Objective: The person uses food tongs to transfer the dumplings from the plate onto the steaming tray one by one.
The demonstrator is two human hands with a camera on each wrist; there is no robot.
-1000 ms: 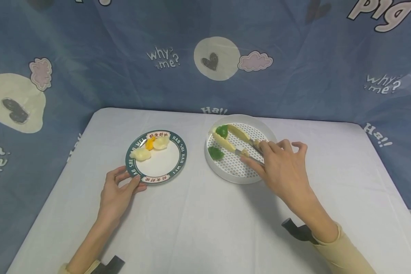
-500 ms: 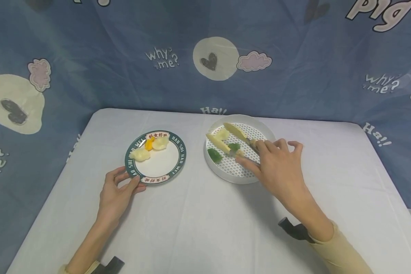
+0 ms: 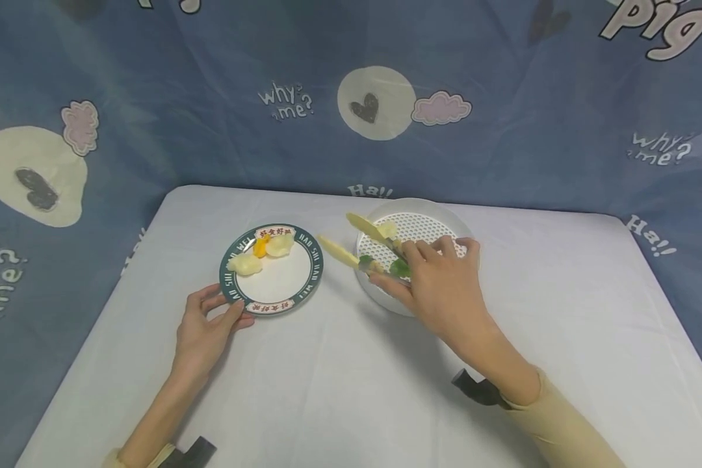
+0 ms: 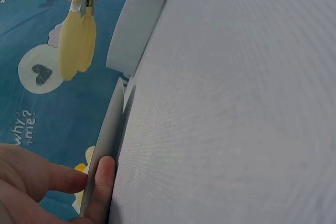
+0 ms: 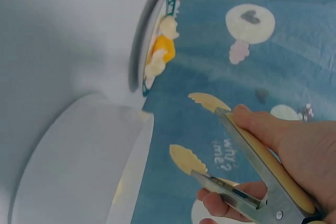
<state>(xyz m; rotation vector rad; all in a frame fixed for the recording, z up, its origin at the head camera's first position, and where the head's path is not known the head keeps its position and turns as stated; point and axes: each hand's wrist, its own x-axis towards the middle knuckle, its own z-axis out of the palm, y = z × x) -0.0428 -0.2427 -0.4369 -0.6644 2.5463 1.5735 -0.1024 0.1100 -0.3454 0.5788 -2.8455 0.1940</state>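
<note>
Yellow-tipped tongs, long axis slanted, spread tips toward the far left corner of the desk, right hand gripping them, left hand pinching plate rim.

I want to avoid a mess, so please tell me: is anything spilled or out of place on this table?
Nothing stands out: the visible food pieces lie on the plate or in the white tray, and no spill shows on the tablecloth.

Yellow-tipped tongs — green-rimmed plate
</note>
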